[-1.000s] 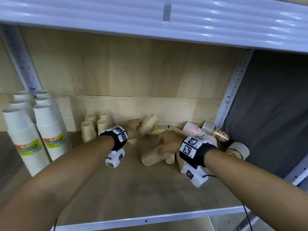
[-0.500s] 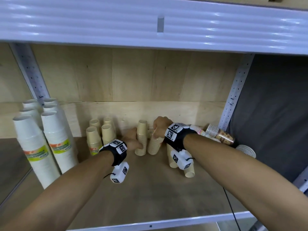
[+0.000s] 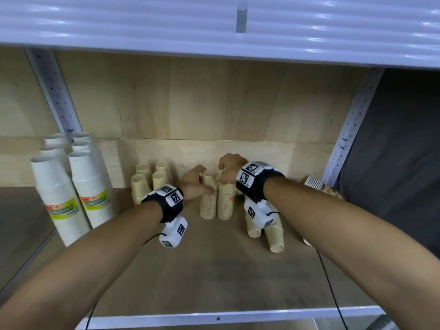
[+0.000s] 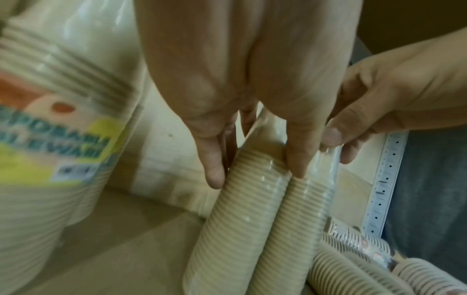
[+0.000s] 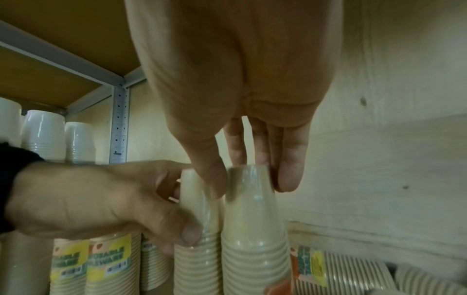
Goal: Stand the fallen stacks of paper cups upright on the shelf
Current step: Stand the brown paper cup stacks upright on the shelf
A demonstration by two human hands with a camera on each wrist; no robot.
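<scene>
two tan cup stacks (image 3: 215, 198) stand upright side by side at the back of the shelf (image 3: 214, 277). left hand (image 3: 194, 184) has its grip curled round the left stack, right hand (image 3: 229, 170) pinches the top of the right one. more stacks (image 3: 264, 231) lie toppled just to the right.

We find two tan cup stacks (image 3: 216, 201) upright, bases up, side by side and touching near the rear of the wooden shelf (image 3: 214, 270), each in clear wrap. Just right of them, two more tan stacks (image 3: 273, 234) lie on their sides, open rims toward the front. Patterned stacks (image 3: 319, 185) lie fallen at the right rear corner, partly hidden behind an arm.
</scene>
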